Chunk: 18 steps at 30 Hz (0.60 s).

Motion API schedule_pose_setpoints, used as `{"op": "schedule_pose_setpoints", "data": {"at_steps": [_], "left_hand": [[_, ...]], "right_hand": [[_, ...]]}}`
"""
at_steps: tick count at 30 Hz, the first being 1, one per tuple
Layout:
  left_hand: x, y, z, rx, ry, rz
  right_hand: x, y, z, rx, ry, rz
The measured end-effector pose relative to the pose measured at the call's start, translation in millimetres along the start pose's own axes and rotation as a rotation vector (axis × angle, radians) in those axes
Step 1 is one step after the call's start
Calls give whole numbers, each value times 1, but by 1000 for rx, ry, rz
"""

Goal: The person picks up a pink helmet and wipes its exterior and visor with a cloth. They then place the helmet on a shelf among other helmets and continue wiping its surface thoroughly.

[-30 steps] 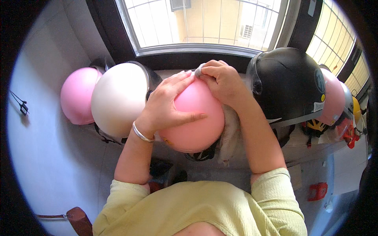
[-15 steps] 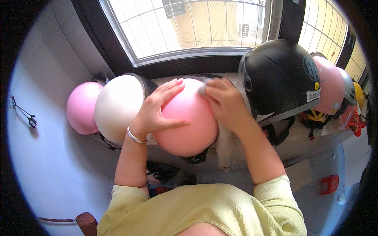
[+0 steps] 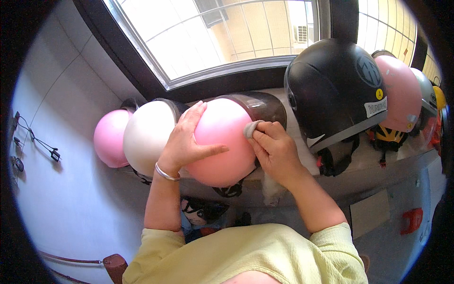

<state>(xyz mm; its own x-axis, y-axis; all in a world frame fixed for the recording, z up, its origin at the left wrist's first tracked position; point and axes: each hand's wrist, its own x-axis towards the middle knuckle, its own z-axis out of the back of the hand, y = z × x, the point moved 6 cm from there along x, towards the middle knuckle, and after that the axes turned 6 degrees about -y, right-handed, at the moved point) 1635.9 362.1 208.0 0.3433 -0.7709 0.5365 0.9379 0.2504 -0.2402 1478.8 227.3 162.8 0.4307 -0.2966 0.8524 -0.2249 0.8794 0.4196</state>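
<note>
A glossy pink helmet [image 3: 222, 161] sits in front of me on the ledge, its dark tinted visor [image 3: 262, 108] toward the window. My left hand [image 3: 187, 142] lies against the helmet's left side, fingers stretched upward and thumb spread across the shell. In my right hand [image 3: 276, 151] a small wad of grey cloth [image 3: 251, 128] is pinched and pressed to the right side of the shell. Below that hand a pale, crumpled strip of cloth [image 3: 273, 188] hangs over the ledge's front edge.
Left of my hands stand a cream helmet [image 3: 147, 137] and another pink helmet [image 3: 111, 137]. To the right are a large black helmet [image 3: 333, 90], a pink one [image 3: 401, 92] and several more. Behind the ledge [image 3: 302, 151] is a barred window [image 3: 246, 28].
My right hand and the cloth have slid lower on the helmet's right side. The left hand keeps its hold place on the shell. My view has tilted, showing more of the visor.
</note>
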Motion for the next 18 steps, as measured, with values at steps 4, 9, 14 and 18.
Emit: {"op": "schedule_pose_setpoints", "data": {"at_steps": [4,9,14,18], "left_hand": [[2,-4,-3,20,-26,-38],[3,-2,-4,35,-47,-16],[2,-2,-8,7,-76,-36],[5,-2,-4,19,-81,-49]], "right_hand": [[24,3,-10,-111,13,72],[70,-18,-49,-204,198,38],[45,1,-26,-198,193,96],[74,-10,-49,-189,191,123]]}}
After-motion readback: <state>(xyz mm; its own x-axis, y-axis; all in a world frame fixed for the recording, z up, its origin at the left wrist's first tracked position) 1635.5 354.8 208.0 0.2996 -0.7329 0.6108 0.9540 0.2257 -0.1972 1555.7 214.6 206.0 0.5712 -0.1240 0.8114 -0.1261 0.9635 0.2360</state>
